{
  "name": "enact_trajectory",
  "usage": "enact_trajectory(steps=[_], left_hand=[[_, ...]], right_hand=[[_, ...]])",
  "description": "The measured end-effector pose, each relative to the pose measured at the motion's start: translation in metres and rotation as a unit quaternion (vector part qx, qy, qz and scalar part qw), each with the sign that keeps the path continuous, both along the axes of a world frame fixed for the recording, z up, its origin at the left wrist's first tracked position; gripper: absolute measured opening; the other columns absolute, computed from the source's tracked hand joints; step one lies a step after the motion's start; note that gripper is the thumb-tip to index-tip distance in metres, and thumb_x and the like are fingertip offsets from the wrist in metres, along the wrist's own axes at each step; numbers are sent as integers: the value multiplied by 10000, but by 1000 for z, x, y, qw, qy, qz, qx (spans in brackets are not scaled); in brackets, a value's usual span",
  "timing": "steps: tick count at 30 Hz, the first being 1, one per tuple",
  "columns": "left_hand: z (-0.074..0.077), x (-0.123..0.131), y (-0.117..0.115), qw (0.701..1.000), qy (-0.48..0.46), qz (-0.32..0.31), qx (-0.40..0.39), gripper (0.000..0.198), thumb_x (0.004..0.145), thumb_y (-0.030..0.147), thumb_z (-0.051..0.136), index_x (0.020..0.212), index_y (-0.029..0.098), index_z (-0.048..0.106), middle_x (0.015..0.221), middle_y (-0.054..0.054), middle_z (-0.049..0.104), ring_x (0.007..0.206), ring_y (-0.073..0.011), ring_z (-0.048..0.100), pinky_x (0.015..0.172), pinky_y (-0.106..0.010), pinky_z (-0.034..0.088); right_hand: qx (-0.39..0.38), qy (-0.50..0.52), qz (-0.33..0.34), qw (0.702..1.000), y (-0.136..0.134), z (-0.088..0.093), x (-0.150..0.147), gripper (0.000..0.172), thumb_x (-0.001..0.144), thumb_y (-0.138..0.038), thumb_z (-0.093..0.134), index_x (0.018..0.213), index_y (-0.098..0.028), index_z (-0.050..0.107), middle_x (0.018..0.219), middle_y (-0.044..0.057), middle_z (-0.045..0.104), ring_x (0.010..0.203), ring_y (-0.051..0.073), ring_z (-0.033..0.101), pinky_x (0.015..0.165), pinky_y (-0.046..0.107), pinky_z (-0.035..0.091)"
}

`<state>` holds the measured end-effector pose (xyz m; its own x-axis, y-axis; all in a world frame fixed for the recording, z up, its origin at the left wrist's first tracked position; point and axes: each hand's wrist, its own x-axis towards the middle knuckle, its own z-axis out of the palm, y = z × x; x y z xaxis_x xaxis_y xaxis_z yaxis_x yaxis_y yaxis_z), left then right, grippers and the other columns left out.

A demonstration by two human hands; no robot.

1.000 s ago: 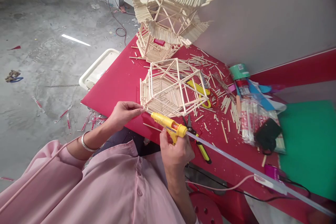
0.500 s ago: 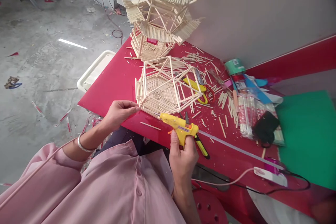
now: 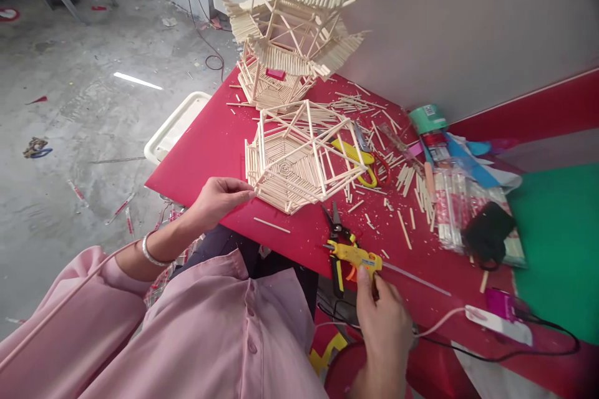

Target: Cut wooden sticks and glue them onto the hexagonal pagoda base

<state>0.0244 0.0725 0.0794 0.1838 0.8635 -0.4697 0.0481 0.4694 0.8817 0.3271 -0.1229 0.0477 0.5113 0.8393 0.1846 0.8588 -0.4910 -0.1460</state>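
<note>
My left hand [image 3: 219, 199] pinches the near corner of a hexagonal frame built of thin wooden sticks [image 3: 299, 156], which rests on the red table [image 3: 210, 143]. My right hand [image 3: 384, 324] grips the handle of a yellow glue gun [image 3: 354, 257] low over the table's front edge, with its nozzle pointing left. A clear glue stick [image 3: 416, 279] trails from the back of the gun. Small pliers [image 3: 335, 230] lie just beyond the gun. A taller tiered stick tower [image 3: 294, 25] stands behind the frame.
Loose sticks [image 3: 397, 193] are scattered over the table, with yellow scissors [image 3: 355, 159], a green tape roll [image 3: 427, 120], a bag of sticks [image 3: 452, 206] and a green sheet [image 3: 556, 243] to the right. A white tray [image 3: 175, 124] sits left of the table. A cord [image 3: 491, 355] runs along the front.
My right hand has drawn the glue gun away from the frame's near corner, right and down to the table's front edge. My left hand has stayed on the frame.
</note>
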Motion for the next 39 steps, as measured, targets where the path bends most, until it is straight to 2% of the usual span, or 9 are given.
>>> enact_trajectory(steps=[2,4,7,11,16,21,25,32,39], left_hand=[[0,-1,2,1000,-5,-2,-11,368,535,421,884,708,118,770,484,25,524,453,-52,348,441,-223,231],[1,-4,4,999,-16,-8,-26,363,536,411,893,707,117,765,472,25,507,435,-46,329,429,-220,217],[3,-8,10,997,-35,-34,-58,347,527,391,908,678,121,750,472,18,499,418,-44,322,414,-220,209],[6,-10,16,993,-42,-57,-90,327,517,362,917,650,125,737,460,28,463,407,-39,315,407,-217,194],[7,-7,19,994,-18,-61,-89,332,497,375,927,626,136,734,452,25,460,408,-41,316,401,-216,187],[12,-3,22,995,15,-55,-85,312,498,354,926,614,136,735,441,35,439,406,-36,309,396,-210,172],[16,-1,24,995,30,-56,-79,296,508,337,924,612,135,735,462,26,459,412,-37,318,397,-216,187],[16,0,25,993,45,-70,-85,273,536,323,911,615,127,738,434,45,414,403,-30,286,386,-207,174],[19,1,27,991,53,-82,-96,206,575,270,870,669,123,762,434,55,427,404,-24,283,382,-188,185]], right_hand=[[37,-109,-16,993,4,10,-11,521,957,-609,493,850,-183,773,788,128,726,596,227,586,483,313,281],[100,-169,-12,981,10,21,-26,373,947,-485,600,922,-160,780,832,132,745,670,246,637,514,322,342],[190,-139,70,969,27,29,-50,196,925,-326,676,951,-153,764,869,115,752,761,231,684,656,313,478],[200,-41,197,959,52,18,-77,117,941,-262,657,941,-169,728,827,62,747,738,177,686,742,276,516],[255,-27,210,944,58,-1,-93,33,912,-196,684,930,-170,692,744,28,709,663,136,662,681,240,498],[219,72,344,910,52,-12,-118,86,919,-169,664,1001,-163,690,671,-6,666,561,103,607,606,240,461],[200,114,394,890,64,-23,-141,226,961,-184,589,1162,-149,686,677,4,668,586,118,619,621,252,481],[219,143,381,887,94,-31,-158,482,970,-157,550,1446,-115,494,650,-18,681,530,106,608,555,227,455],[206,262,331,883,107,-30,-169,515,995,-194,461,1498,-97,417,598,-14,684,430,116,572,469,228,448]])
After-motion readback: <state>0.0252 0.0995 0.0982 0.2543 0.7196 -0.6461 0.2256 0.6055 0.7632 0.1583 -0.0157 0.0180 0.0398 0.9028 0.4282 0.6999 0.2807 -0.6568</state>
